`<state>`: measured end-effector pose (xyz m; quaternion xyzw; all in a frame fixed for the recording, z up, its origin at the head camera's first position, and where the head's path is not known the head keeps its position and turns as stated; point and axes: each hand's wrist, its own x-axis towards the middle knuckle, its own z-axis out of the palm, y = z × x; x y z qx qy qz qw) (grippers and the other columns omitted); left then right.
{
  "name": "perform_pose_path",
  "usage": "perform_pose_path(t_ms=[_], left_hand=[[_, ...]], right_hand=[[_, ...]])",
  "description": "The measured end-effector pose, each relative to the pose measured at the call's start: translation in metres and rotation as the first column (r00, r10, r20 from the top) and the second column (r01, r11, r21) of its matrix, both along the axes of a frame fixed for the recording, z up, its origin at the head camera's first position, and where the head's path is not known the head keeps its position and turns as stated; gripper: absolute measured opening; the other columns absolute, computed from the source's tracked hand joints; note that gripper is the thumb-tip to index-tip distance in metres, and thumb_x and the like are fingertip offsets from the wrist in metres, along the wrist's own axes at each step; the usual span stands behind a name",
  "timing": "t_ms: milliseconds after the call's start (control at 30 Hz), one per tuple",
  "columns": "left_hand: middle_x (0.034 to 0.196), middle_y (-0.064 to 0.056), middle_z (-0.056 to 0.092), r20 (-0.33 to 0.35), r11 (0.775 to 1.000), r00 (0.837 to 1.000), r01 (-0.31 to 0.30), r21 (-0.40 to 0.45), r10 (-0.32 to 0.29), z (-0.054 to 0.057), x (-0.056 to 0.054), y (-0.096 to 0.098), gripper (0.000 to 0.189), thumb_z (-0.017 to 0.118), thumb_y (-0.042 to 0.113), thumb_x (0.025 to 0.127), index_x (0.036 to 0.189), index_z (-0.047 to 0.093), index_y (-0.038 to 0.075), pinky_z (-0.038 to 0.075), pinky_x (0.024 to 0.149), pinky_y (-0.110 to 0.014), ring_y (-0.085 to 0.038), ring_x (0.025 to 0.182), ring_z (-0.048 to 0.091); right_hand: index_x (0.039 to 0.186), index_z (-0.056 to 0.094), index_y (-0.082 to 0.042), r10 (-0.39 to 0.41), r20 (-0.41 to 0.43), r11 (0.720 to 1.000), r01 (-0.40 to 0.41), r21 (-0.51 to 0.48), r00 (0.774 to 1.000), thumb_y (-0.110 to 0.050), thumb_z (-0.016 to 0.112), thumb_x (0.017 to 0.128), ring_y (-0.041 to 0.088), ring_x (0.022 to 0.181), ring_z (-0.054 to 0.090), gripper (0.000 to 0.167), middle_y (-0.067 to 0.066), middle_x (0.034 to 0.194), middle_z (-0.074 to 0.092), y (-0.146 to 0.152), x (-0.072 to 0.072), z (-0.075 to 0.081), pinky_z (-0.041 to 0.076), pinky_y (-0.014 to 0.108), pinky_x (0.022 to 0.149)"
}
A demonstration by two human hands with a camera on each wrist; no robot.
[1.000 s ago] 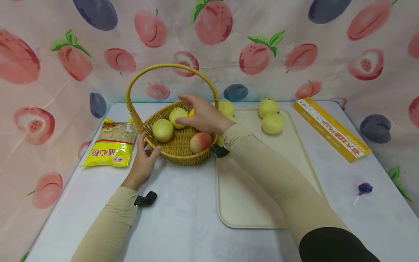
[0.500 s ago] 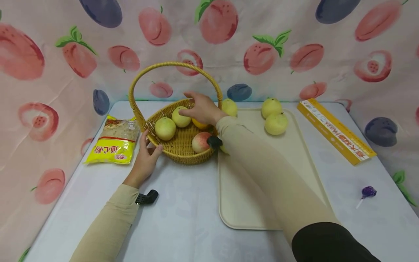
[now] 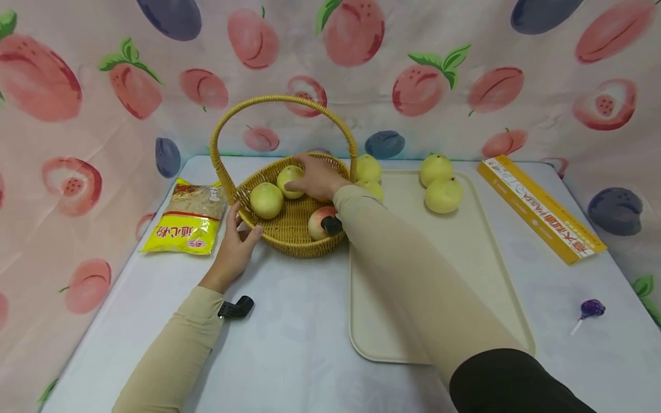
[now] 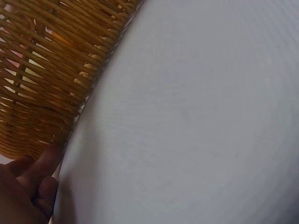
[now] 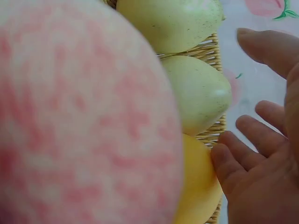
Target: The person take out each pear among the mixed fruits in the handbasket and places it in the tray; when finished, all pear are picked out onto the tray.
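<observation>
At the back of the table stands a wicker basket (image 3: 294, 221) with a tall handle. Two pale green fruits (image 3: 266, 200) lie in its left part; a peach (image 3: 316, 225) sits near its front rim. My left hand (image 3: 233, 255) touches the basket's left outer side, index finger at the rim and thumb along the front wall. Over the basket's back right part is my right hand (image 3: 317, 176), close to the second green fruit. In the right wrist view its fingers (image 5: 229, 163) extend beside a yellow-orange fruit (image 5: 198, 179), one fingertip right at that fruit's edge.
Right of the basket lies a beige tray (image 3: 392, 321), with two green fruits (image 3: 443, 195) at its back and others (image 3: 368, 168) beside the handle. A yellow pasta bag (image 3: 188, 221) lies left, a pasta box (image 3: 542, 209) and a purple lollipop (image 3: 591, 308) right.
My right hand has lowered into the back right part of the basket, now covering most of the yellow-orange fruit in the head view. My left hand stays at the basket's side.
</observation>
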<state>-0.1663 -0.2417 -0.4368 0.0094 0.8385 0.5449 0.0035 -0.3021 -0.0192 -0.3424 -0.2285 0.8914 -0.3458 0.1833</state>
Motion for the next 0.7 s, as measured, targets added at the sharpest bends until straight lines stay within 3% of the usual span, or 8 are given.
perform_pose_path(t_ms=[333, 567, 700], left_hand=[[0.163, -0.022, 0.009, -0.005, 1.0, 1.0, 0.002, 0.012, -0.002, 0.0023, -0.0009, -0.002, 0.077, 0.049, 0.027, 0.107, 0.16, -0.007, 0.027, 0.043, 0.099, -0.053, -0.041, 0.125, 0.048], [0.163, -0.022, 0.009, 0.0, 1.0, 1.0, 0.01, 0.013, -0.01, -0.0013, -0.0018, -0.0023, 0.077, 0.049, 0.027, 0.107, 0.16, -0.006, 0.027, 0.044, 0.098, -0.052, -0.041, 0.125, 0.048], [0.163, -0.023, 0.01, -0.002, 1.0, 1.0, 0.005, 0.017, -0.005, -0.0033, -0.0019, -0.0027, 0.077, 0.05, 0.027, 0.107, 0.16, -0.006, 0.026, 0.044, 0.098, -0.052, -0.041, 0.124, 0.049]], right_hand=[[0.161, 0.021, -0.015, 0.047, 0.043, 0.996, -0.051, 0.078, 0.998, -0.038, 0.067, 0.096, 0.025, 0.143, 0.034, 0.082, 0.007, 0.162, 0.028, -0.0063, -0.0044, 0.0015, 0.033, 0.04, 0.112], [0.16, 0.025, -0.015, 0.064, 0.037, 0.995, -0.066, 0.069, 0.997, -0.033, 0.067, 0.097, 0.023, 0.143, 0.034, 0.077, 0.006, 0.159, 0.033, -0.0078, -0.0052, -0.002, 0.033, 0.037, 0.112], [0.159, 0.028, -0.014, 0.069, 0.027, 0.998, -0.069, 0.007, 0.997, -0.029, 0.067, 0.098, 0.022, 0.141, 0.037, 0.074, 0.008, 0.155, 0.039, -0.0092, -0.0049, -0.0069, 0.036, 0.035, 0.11]])
